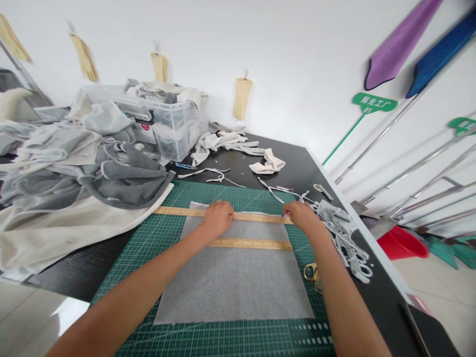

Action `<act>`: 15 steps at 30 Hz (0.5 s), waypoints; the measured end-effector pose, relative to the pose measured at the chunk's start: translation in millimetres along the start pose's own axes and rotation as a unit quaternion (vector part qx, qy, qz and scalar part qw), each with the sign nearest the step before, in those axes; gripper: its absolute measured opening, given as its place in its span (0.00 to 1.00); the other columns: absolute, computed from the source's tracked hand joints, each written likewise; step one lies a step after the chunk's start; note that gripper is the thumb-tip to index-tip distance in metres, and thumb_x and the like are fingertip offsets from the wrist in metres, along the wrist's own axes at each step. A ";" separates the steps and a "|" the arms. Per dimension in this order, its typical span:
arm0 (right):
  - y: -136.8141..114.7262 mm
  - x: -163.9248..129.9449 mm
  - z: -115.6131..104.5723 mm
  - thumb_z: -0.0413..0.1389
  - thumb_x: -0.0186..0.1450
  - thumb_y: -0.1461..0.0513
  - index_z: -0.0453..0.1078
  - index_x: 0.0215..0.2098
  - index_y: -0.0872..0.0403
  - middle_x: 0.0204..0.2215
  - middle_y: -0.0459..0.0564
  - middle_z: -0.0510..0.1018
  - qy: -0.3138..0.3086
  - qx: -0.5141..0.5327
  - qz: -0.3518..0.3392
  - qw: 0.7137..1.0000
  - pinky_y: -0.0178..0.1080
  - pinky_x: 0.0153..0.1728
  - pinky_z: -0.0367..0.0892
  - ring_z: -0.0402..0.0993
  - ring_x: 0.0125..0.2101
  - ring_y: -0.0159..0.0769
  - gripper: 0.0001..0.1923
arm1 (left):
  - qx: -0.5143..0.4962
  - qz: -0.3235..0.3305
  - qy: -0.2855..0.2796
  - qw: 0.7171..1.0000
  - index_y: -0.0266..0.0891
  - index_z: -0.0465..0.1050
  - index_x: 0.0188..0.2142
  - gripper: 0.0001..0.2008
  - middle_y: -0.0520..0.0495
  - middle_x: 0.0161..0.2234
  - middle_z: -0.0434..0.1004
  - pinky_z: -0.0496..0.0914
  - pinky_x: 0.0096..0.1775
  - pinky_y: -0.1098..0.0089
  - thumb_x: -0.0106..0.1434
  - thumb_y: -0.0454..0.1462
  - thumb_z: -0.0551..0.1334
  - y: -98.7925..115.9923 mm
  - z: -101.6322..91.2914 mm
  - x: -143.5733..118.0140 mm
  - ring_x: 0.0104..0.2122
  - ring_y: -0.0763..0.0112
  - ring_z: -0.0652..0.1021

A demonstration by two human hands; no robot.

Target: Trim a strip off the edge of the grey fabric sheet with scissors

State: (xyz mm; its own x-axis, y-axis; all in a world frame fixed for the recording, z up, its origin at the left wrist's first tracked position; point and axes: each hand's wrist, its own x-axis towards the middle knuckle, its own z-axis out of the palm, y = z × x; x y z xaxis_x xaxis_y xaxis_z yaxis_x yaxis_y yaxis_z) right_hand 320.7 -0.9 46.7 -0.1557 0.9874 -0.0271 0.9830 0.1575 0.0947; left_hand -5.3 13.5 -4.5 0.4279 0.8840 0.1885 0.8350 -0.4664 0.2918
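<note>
Flat grey fabric [238, 282] lies beneath a yellow wooden ruler [256, 217] and your curled fingers [227, 213] (grasping what, I can't tell); green gridded mat [130, 277], black surface [293, 158], white wall [297, 59].

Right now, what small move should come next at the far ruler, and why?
Probably a slight straightening of the grey cloth's far edge along the far wooden ruler: the strip showing beyond it looks wider toward the left than in the middle. The left hand and right hand are both at that ruler, so a small adjustment seems within easy reach.
</note>
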 end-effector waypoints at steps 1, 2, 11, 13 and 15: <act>2.7 -0.3 0.0 0.59 0.64 0.73 0.80 0.32 0.56 0.35 0.57 0.82 0.003 0.005 0.002 1.000 0.41 0.43 0.60 0.77 0.40 0.47 0.09 | 0.001 0.000 0.000 1.000 0.41 0.81 0.33 0.09 0.44 0.39 0.80 0.68 0.43 0.62 0.68 0.39 0.64 -0.2 0.3 0.0 0.42 0.57 0.76; 3.7 -0.1 0.0 0.59 0.64 0.72 0.80 0.32 0.56 0.35 0.57 0.82 0.009 0.012 0.001 1.000 0.40 0.43 0.61 0.77 0.40 0.46 0.09 | 0.001 0.000 0.000 1.000 0.41 0.81 0.33 0.09 0.44 0.39 0.80 0.68 0.44 0.62 0.68 0.39 0.64 -0.3 0.7 0.1 0.43 0.57 0.75; -67.9 16.2 20.0 0.52 0.74 0.69 0.78 0.45 0.53 0.42 0.52 0.79 0.078 0.125 -0.091 0.985 0.33 0.44 0.64 0.76 0.42 0.37 0.13 | 0.006 -0.002 -0.016 1.000 0.41 0.82 0.35 0.09 0.43 0.40 0.80 0.68 0.45 0.62 0.68 0.41 0.64 1.0 -1.3 0.7 0.44 0.57 0.76; -83.4 17.1 26.5 0.51 0.74 0.70 0.78 0.47 0.54 0.43 0.53 0.79 0.090 0.139 -0.107 0.980 0.34 0.45 0.65 0.76 0.43 0.37 0.14 | 0.008 -0.003 -0.018 1.000 0.41 0.82 0.35 0.09 0.43 0.40 0.80 0.68 0.45 0.62 0.68 0.41 0.64 2.0 -2.7 0.3 0.44 0.57 0.75; -92.6 16.6 31.1 0.50 0.73 0.71 0.78 0.48 0.54 0.44 0.53 0.78 0.094 0.148 -0.123 0.977 0.34 0.46 0.65 0.75 0.43 0.37 0.15 | 0.010 -0.003 -0.018 1.000 0.41 0.82 0.35 0.09 0.43 0.40 0.80 0.68 0.45 0.61 0.68 0.41 0.64 2.8 -3.8 -0.1 0.44 0.57 0.75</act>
State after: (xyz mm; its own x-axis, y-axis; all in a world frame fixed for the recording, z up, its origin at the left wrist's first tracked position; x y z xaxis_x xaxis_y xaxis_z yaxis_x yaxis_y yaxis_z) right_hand 230.1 0.5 6.5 -0.3787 0.9093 0.1726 0.8942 0.4076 -0.1852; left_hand -4.4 12.1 -0.2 0.4352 0.8873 0.1524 0.8438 -0.4610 0.2746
